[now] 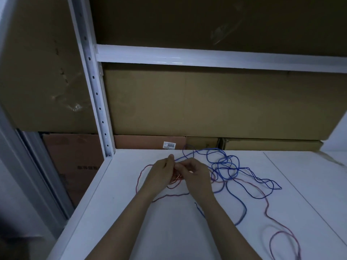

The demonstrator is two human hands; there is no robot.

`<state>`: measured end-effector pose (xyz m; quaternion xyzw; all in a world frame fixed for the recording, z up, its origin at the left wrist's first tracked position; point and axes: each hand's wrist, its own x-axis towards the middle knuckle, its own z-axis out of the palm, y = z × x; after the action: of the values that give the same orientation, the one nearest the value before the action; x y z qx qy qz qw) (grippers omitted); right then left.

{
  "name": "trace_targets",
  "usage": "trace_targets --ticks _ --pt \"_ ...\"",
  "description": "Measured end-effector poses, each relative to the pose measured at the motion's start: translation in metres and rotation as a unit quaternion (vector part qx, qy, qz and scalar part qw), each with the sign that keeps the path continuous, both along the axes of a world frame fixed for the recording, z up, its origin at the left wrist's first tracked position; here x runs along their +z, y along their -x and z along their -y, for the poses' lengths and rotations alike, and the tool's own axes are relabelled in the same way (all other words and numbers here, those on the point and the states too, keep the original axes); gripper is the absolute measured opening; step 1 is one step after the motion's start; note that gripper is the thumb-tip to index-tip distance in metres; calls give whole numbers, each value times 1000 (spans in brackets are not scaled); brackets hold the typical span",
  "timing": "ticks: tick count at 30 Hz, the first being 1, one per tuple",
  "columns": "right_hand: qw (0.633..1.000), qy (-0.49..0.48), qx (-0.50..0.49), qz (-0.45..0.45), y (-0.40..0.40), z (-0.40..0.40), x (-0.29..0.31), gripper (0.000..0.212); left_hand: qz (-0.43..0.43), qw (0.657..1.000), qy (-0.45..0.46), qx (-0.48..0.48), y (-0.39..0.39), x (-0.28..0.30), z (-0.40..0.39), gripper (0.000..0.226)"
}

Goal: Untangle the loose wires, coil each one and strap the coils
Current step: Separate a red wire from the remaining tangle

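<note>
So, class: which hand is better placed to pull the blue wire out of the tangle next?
Probably the right hand: the blue wire tangle lies on its side, while the left hand holds the red wire loops.

I observe both bare forearms reaching forward and converging at centre. My left hand [161, 174] is raised with curled fingers, thumb tip uppermost, pinching. My right hand [195, 176] sits just beside it, nearly touching, fingers curled inward toward the left, also pinching. Wrists are roughly level.

Both hands [179, 174] pinch tangled blue wire [223, 166] and red wire [175, 182].
</note>
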<state>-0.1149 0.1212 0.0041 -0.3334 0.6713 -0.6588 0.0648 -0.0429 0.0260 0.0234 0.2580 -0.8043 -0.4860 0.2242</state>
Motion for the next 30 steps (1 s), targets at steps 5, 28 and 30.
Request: trace_targets --ticks 5,28,30 --pt "995 12 -95 -1 0 -14 -7 24 -19 1000 -21 -4 9 -12 -15 43" --pt "985 -22 -168 -37 120 -349 -16 25 -143 969 92 -180 165 -26 -340 13" --pt "986 5 -166 11 136 -383 -17 27 -145 968 56 -195 180 -27 -373 13"
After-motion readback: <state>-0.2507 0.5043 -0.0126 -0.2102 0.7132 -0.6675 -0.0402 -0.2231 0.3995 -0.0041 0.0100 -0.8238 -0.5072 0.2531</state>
